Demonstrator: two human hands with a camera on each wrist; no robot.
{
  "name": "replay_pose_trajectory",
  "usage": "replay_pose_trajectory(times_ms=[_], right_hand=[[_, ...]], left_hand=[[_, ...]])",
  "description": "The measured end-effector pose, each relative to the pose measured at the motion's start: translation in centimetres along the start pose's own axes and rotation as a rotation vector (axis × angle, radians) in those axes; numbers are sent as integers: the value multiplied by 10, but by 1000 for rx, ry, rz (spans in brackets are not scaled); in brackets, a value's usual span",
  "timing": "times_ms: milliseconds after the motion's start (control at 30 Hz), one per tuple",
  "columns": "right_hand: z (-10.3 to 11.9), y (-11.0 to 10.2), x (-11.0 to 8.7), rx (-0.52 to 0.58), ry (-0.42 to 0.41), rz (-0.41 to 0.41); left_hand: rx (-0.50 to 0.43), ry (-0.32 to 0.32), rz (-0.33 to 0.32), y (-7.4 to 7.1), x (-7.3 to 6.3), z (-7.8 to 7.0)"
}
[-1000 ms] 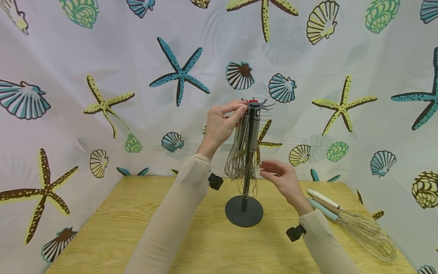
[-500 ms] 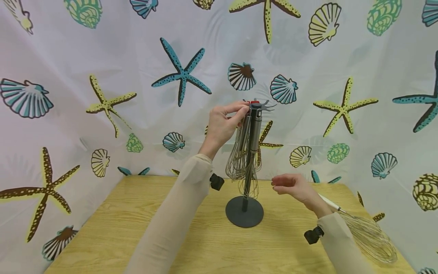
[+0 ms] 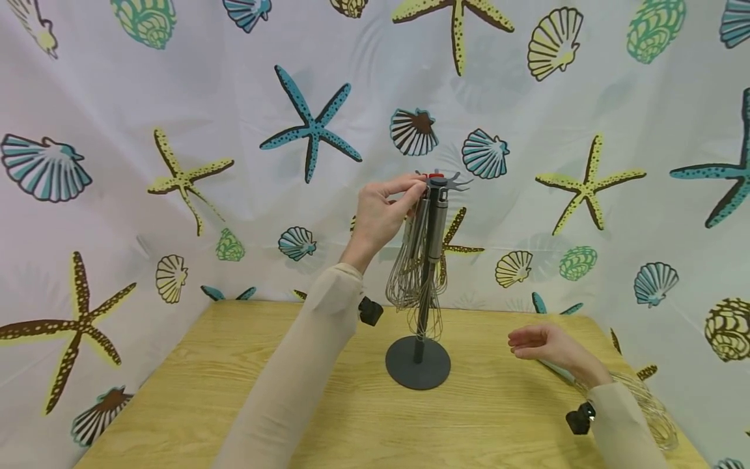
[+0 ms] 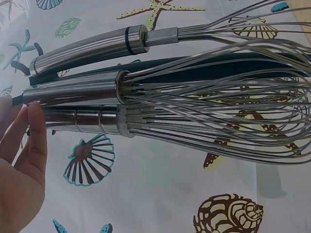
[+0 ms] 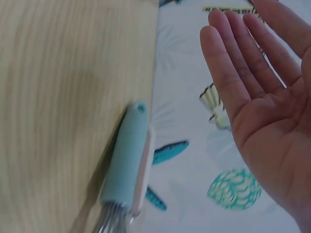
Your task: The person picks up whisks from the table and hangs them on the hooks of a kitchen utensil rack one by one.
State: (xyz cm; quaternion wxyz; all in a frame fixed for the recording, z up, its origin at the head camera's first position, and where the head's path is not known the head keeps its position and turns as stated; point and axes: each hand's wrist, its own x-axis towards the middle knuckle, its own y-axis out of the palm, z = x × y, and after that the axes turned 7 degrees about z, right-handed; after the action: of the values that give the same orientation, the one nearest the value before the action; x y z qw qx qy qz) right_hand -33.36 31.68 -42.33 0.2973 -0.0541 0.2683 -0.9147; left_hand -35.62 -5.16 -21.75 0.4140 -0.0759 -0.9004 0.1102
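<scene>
Because silver whisks [image 3: 436, 234] hang by their ends, the left grip [image 3: 381, 212] pinches the stand [image 3: 424, 293] near its top — probably to steady it, though the exact contact is hidden. Straight-fingered and holding nothing, the right grip [image 3: 553, 348] hovers near loose whisks [image 5: 125, 160] on the worktop [image 3: 205, 391].

No lettering or numbers can be read.
</scene>
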Motion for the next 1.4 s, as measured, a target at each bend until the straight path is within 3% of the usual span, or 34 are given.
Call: replay_pose_trajectory(times_ms=[200, 367, 633, 900, 1400], right_hand=[[-27, -13, -20, 33, 34, -44], [-39, -18, -25, 3, 73, -62], [-49, -21, -29, -16, 94, -83], [-55, -19, -30, -44, 149, -174], [-60, -19, -35, -67, 199, -188]], left_hand=[[-10, 1, 6, 1, -1, -2], [-12, -22, 3, 1, -2, -5], [-13, -45, 6, -1, -9, -27], [-13, -40, 4, -2, -4, -5], [-19, -26, 5, -2, -4, -2]])
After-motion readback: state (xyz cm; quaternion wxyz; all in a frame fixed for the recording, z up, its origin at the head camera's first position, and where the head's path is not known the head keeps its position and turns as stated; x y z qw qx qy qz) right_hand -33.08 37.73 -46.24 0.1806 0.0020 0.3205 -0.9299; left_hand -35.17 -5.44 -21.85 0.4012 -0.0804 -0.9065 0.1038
